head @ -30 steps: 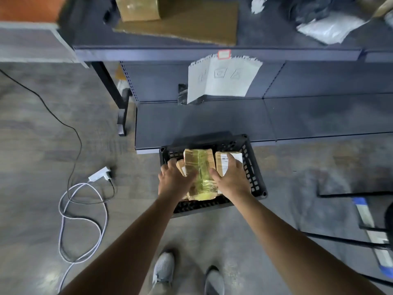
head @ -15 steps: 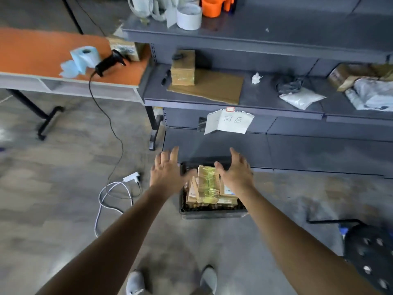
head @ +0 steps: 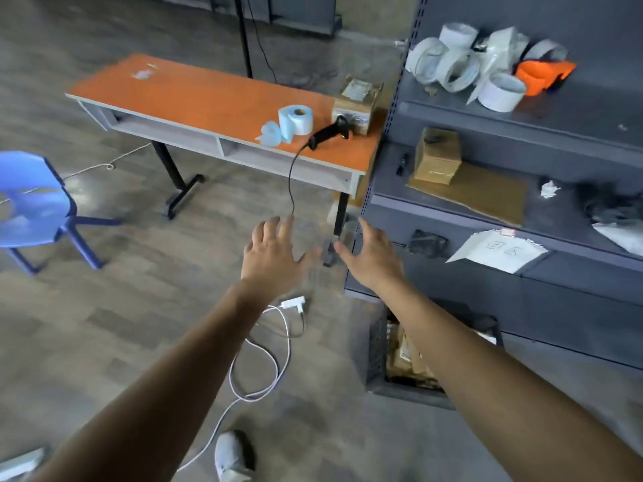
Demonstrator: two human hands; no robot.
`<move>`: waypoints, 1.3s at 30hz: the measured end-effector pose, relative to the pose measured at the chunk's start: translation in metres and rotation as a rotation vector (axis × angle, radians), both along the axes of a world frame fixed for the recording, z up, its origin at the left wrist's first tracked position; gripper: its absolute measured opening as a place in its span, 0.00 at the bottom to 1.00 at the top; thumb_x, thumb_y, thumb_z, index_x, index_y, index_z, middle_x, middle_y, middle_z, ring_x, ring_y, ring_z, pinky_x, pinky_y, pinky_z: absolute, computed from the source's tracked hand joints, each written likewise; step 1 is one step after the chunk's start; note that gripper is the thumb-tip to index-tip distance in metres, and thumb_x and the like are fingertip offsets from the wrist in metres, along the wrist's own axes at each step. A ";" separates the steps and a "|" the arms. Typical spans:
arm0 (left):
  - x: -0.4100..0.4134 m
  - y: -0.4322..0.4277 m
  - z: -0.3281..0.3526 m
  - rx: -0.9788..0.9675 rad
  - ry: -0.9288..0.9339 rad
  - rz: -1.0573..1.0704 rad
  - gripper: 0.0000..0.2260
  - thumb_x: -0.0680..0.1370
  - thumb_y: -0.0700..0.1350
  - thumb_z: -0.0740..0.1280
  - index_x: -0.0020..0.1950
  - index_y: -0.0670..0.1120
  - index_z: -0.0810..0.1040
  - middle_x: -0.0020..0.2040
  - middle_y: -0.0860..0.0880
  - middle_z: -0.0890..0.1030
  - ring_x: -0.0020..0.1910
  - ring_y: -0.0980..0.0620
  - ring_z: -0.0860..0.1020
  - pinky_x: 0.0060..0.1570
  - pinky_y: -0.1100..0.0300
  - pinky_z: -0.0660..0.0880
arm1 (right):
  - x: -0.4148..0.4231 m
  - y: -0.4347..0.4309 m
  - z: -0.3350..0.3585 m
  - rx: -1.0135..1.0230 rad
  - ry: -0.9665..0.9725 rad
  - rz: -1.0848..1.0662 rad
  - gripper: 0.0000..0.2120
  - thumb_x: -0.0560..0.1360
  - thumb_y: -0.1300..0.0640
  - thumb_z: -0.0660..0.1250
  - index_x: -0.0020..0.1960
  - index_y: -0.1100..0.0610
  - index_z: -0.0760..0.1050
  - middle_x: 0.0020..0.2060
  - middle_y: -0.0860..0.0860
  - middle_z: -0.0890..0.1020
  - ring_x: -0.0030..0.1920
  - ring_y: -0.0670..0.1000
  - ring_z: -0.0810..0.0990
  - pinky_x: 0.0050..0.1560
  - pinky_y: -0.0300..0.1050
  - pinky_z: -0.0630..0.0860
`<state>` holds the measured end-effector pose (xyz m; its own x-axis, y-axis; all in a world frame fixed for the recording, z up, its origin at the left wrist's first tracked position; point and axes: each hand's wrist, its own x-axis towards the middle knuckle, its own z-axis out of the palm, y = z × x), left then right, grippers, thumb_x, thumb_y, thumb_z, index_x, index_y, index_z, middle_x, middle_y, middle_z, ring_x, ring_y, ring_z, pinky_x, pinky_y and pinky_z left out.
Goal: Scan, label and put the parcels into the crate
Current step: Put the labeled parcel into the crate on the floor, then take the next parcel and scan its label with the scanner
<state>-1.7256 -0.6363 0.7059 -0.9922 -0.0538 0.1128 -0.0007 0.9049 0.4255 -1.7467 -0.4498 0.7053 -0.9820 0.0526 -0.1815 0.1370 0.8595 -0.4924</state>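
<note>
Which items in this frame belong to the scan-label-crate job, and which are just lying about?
Job: scanner, blue label roll, desk parcel, shelf parcel, crate.
Lying about: blue chair, white charger cable, crumpled paper.

A blue chair (head: 31,200) is standing left of the orange table (head: 195,95); a white charger cable (head: 294,303) is lying looped on the floor (head: 87,325).

black slotted crate (head: 377,346), brown taped parcels (head: 405,356) lying inside
</note>
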 end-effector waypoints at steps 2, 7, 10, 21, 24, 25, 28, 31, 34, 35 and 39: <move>-0.015 -0.053 0.006 0.019 0.009 0.020 0.36 0.74 0.67 0.62 0.76 0.49 0.60 0.73 0.45 0.64 0.73 0.44 0.60 0.67 0.45 0.64 | -0.017 -0.054 0.006 0.012 -0.002 0.003 0.37 0.76 0.32 0.57 0.78 0.45 0.50 0.76 0.53 0.60 0.74 0.57 0.62 0.68 0.63 0.66; -0.046 -0.166 0.022 0.051 -0.010 0.046 0.36 0.76 0.65 0.62 0.77 0.48 0.59 0.74 0.45 0.64 0.74 0.43 0.59 0.68 0.47 0.62 | -0.052 -0.162 0.021 0.000 -0.009 0.006 0.35 0.78 0.35 0.57 0.79 0.49 0.51 0.76 0.53 0.60 0.74 0.56 0.62 0.68 0.57 0.67; -0.070 -0.212 0.032 0.070 -0.038 0.041 0.35 0.76 0.65 0.60 0.77 0.48 0.58 0.74 0.45 0.63 0.74 0.43 0.59 0.69 0.45 0.62 | -0.077 -0.210 0.028 -0.020 0.010 0.025 0.35 0.78 0.36 0.57 0.79 0.48 0.51 0.75 0.54 0.61 0.73 0.57 0.64 0.67 0.57 0.69; -0.228 -0.335 0.041 0.025 -0.004 0.003 0.33 0.76 0.66 0.58 0.75 0.48 0.60 0.72 0.45 0.65 0.72 0.42 0.61 0.66 0.45 0.64 | -0.244 -0.353 0.031 -0.093 0.039 0.008 0.33 0.80 0.38 0.56 0.79 0.47 0.50 0.75 0.54 0.60 0.71 0.57 0.66 0.67 0.57 0.68; -0.297 -0.365 0.037 0.025 -0.003 -0.044 0.34 0.76 0.66 0.59 0.76 0.49 0.59 0.73 0.46 0.64 0.72 0.43 0.60 0.66 0.45 0.64 | -0.309 -0.382 0.022 -0.128 0.051 -0.024 0.32 0.80 0.38 0.56 0.79 0.48 0.50 0.74 0.54 0.61 0.70 0.57 0.68 0.66 0.58 0.69; -0.318 -0.373 0.037 0.016 -0.012 -0.058 0.34 0.76 0.65 0.59 0.76 0.48 0.59 0.73 0.46 0.64 0.72 0.43 0.60 0.66 0.46 0.64 | -0.329 -0.389 0.021 -0.137 0.043 -0.046 0.32 0.80 0.39 0.56 0.79 0.48 0.51 0.74 0.54 0.61 0.70 0.58 0.68 0.66 0.59 0.69; -0.372 -0.395 0.036 -0.018 -0.015 -0.094 0.34 0.77 0.65 0.60 0.76 0.48 0.60 0.72 0.46 0.65 0.72 0.44 0.61 0.65 0.46 0.66 | -0.379 -0.402 0.021 -0.129 0.050 -0.112 0.32 0.79 0.39 0.57 0.78 0.47 0.52 0.74 0.54 0.62 0.71 0.57 0.67 0.66 0.58 0.69; -0.420 -0.409 0.037 -0.028 -0.051 -0.138 0.33 0.77 0.65 0.59 0.76 0.48 0.59 0.73 0.47 0.64 0.73 0.45 0.60 0.65 0.45 0.66 | -0.416 -0.406 0.024 -0.092 0.068 -0.150 0.32 0.79 0.39 0.58 0.78 0.48 0.53 0.74 0.54 0.62 0.72 0.56 0.65 0.67 0.58 0.67; -0.463 -0.411 0.035 -0.011 -0.087 -0.212 0.33 0.77 0.64 0.59 0.77 0.49 0.58 0.73 0.47 0.63 0.73 0.46 0.59 0.66 0.47 0.64 | -0.447 -0.401 0.028 -0.073 0.099 -0.209 0.31 0.79 0.40 0.59 0.78 0.49 0.55 0.72 0.53 0.64 0.71 0.56 0.66 0.66 0.58 0.68; -0.478 -0.409 0.034 -0.001 -0.101 -0.236 0.33 0.77 0.64 0.59 0.77 0.49 0.58 0.73 0.47 0.63 0.73 0.46 0.58 0.66 0.47 0.64 | -0.458 -0.399 0.028 -0.071 0.110 -0.238 0.31 0.79 0.40 0.59 0.78 0.49 0.55 0.72 0.53 0.65 0.70 0.55 0.66 0.66 0.58 0.69; -0.538 -0.393 0.030 0.015 -0.170 -0.341 0.33 0.78 0.64 0.58 0.77 0.49 0.57 0.74 0.47 0.61 0.74 0.45 0.57 0.67 0.47 0.62 | -0.498 -0.391 0.023 -0.052 0.086 -0.354 0.31 0.79 0.39 0.58 0.78 0.48 0.54 0.73 0.52 0.64 0.71 0.54 0.66 0.66 0.58 0.68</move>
<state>-2.2639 -1.0288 0.7356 -0.9578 0.2825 -0.0536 0.2278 0.8591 0.4584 -2.2446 -0.8403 0.7284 -0.9165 0.3845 -0.1106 0.3776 0.7401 -0.5565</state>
